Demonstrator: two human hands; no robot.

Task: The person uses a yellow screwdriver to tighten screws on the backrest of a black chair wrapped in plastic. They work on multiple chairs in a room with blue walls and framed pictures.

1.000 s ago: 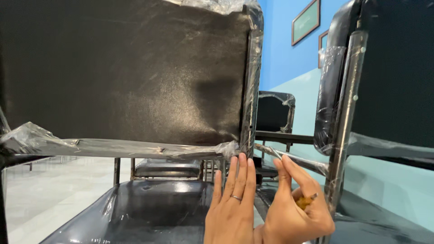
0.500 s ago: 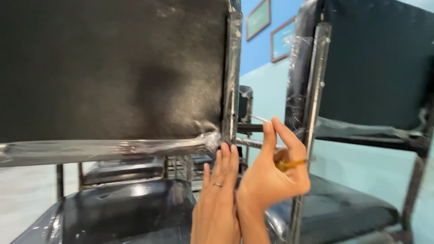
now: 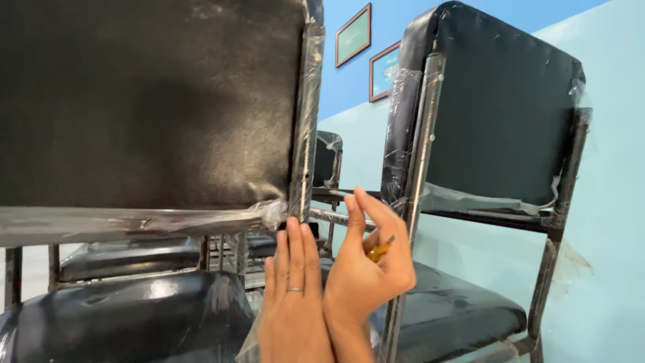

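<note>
Head view | right hand [image 3: 366, 269] grip closed on yellow-handled tool [image 3: 379, 249], tip hidden | left hand [image 3: 293, 296] flat, open

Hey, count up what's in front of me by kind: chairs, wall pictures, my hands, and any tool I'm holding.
Black padded chairs with metal frames: 3, near left, right, one behind
Framed pictures on the blue wall: 2, and
Bare hands: 2, left hand flat with a ring, right hand
Small yellow-handled tool in the right hand: 1
Total: 8
</note>
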